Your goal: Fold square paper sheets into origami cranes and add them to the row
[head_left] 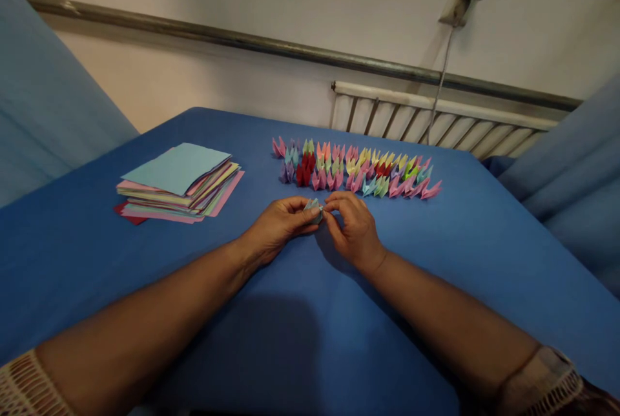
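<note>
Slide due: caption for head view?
Both hands on a folded pale-blue paper, rows of colourful paper figures beyond, paper stack at left.

Stack [177, 170] left, held paper [314, 203] before folded papers [356, 174].

Both your forearms [145, 319] slant inward from below. Your left hand [279, 225] pinches, thumb [307, 214] uppermost; your right hand [357, 231], back upward, has its fingertips [330, 199] gathered just beside your left.

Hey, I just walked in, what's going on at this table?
Someone's left hand holds a small, pale bluish folded paper piece while the right hand pinches its right end. Farther back on the blue table stand rows of colourful folded paper figures, and a stack of coloured paper sheets lies to the left.
</note>
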Available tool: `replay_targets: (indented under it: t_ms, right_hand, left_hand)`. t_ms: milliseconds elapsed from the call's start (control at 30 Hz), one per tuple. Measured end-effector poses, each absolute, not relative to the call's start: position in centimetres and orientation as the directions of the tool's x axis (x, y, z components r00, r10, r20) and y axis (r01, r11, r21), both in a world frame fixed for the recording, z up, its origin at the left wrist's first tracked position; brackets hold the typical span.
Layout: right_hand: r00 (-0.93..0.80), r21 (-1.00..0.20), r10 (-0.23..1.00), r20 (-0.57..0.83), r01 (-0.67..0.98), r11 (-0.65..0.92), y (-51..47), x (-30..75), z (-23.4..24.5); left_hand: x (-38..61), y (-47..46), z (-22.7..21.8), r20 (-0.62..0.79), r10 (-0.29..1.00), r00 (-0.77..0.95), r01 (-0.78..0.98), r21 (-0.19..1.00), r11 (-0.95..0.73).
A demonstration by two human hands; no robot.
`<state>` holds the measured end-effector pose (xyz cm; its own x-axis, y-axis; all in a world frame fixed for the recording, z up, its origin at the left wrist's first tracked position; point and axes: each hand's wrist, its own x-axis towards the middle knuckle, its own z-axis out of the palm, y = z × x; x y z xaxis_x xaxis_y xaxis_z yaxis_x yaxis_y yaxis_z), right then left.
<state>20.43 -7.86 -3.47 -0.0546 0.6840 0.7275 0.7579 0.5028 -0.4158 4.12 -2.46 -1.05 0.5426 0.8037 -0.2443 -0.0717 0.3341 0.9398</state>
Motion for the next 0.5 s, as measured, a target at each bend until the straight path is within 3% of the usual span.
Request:
replay_targets:
  t_ms: [200,500]
  right_hand:
    - [-0.012,-0.471,0.705,0.709,0.737,0.486,-7.95,20.18,-3.41]
    - [0.119,-0.664,0.759,0.641,0.582,0.469,-7.45,19.88,-3.94]
  left_hand:
    - [4.36,-2.46,-1.18,-0.211,0.822,0.53,-0.09,0.949,0.302]
    - [4.59,-2.51,-1.46,-0.166,0.847,0.505,-0.088,0.966,0.241]
